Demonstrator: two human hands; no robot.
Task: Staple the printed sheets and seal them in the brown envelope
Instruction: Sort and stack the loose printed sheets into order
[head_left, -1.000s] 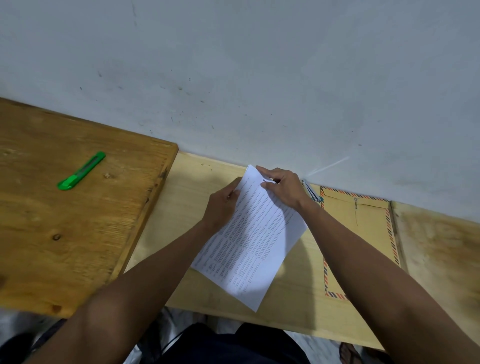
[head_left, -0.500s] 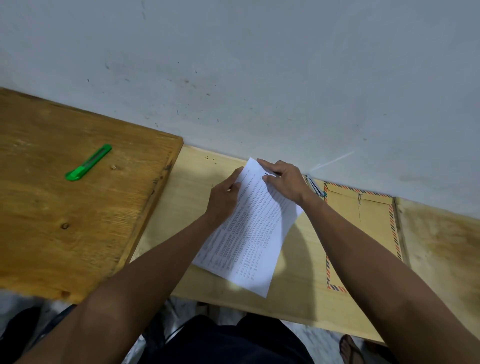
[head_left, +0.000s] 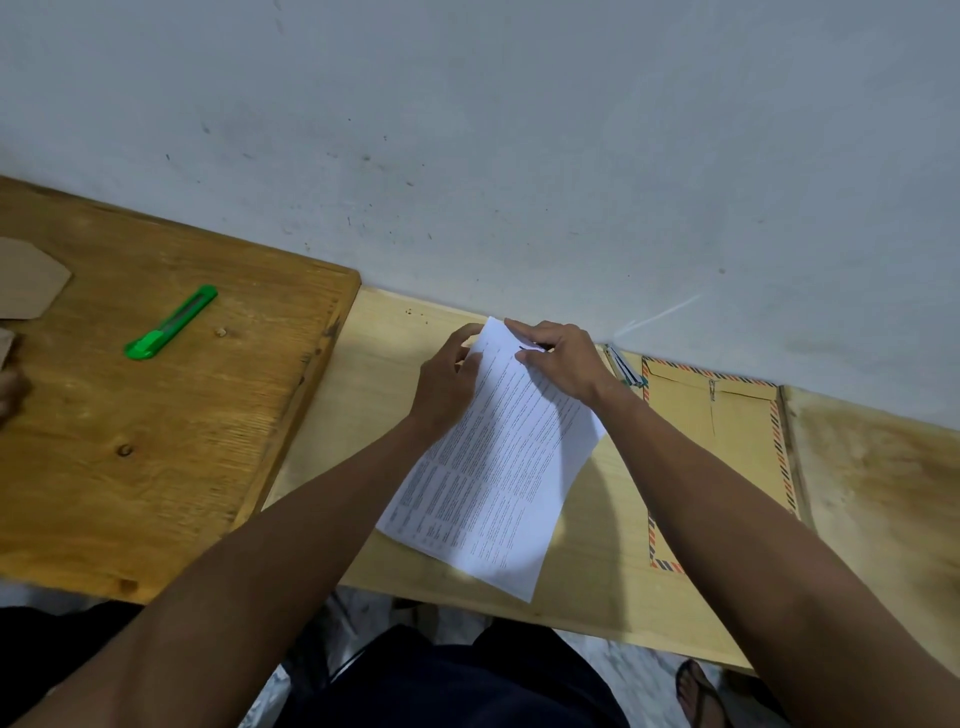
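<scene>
The printed sheets (head_left: 498, 467) lie slanted on the light wooden table (head_left: 374, 395), with their top corner near the wall. My left hand (head_left: 447, 384) grips their upper left edge, fingers curled. My right hand (head_left: 561, 364) pinches the top corner between thumb and fingers, and a small dark mark or object shows under the fingertips. The brown envelope (head_left: 727, 447), edged with red and blue stripes, lies flat to the right of the sheets, partly under my right forearm. A small blue and white object (head_left: 626, 370) sits by the wall between my right hand and the envelope.
A darker wooden table (head_left: 156, 441) adjoins on the left and carries a green utility knife (head_left: 171, 322) and a brown paper piece (head_left: 26, 286) at the frame's edge. The wall (head_left: 519, 156) runs right behind both tables. My lap is below the table's front edge.
Both hands keep their hold at the top of the sheets. The sheets have slid slightly toward the wall. The view has shifted, so more of the left table shows.
</scene>
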